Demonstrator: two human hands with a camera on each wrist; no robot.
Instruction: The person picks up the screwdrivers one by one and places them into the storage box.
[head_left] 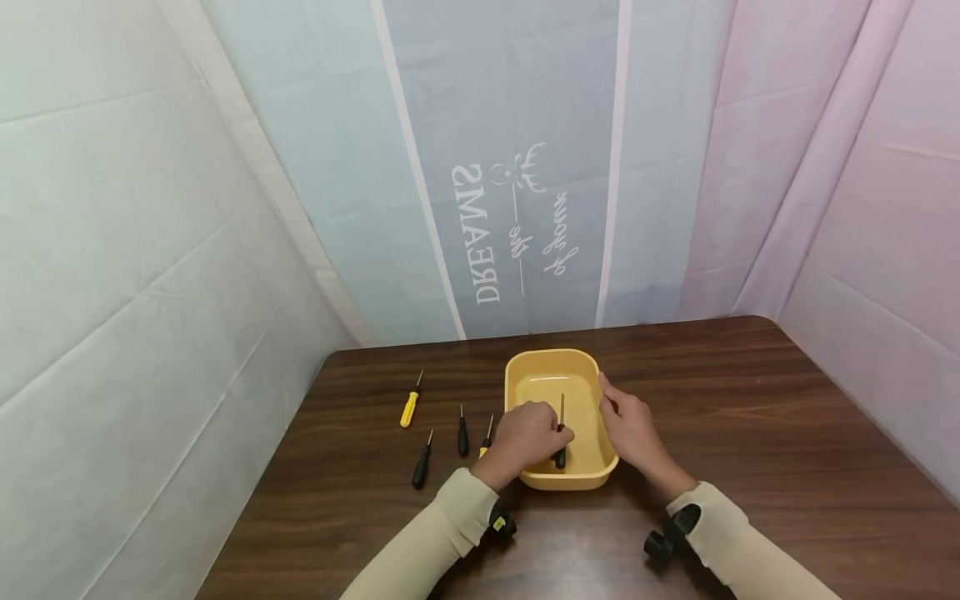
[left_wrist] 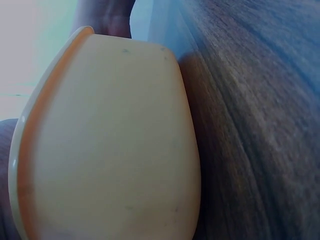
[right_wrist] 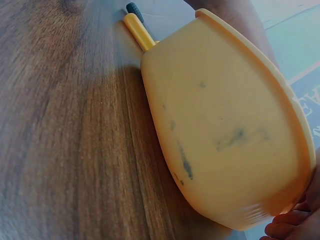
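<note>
- Five small screwdrivers show in the head view: the left hand pinches a black-handled screwdriver inside the yellow tub, its shaft pointing away from the person, while four lie on the wooden table to the left of the tub.
- Those loose ones are a yellow-handled screwdriver, two black-handled ones, and one partly hidden behind the left hand.
- Right hand rests on the tub's right rim, fingers curled over the edge, steadying it.
- Judged risk: the tub looks light, smooth plastic with rounded corners; on polished wood it could slide or tip if the rim hold slackens. A slim metal shaft could also scratch the tub floor or roll once let go.
- Left wrist view: only the tub's outer wall, matte and pale yellow with a rolled rim, against dark wood grain; the hand's hold cannot be told here.
- Right wrist view: tub underside carries dark scuff marks; fingertips touch its rim, and two handle ends lie beyond it.
</note>
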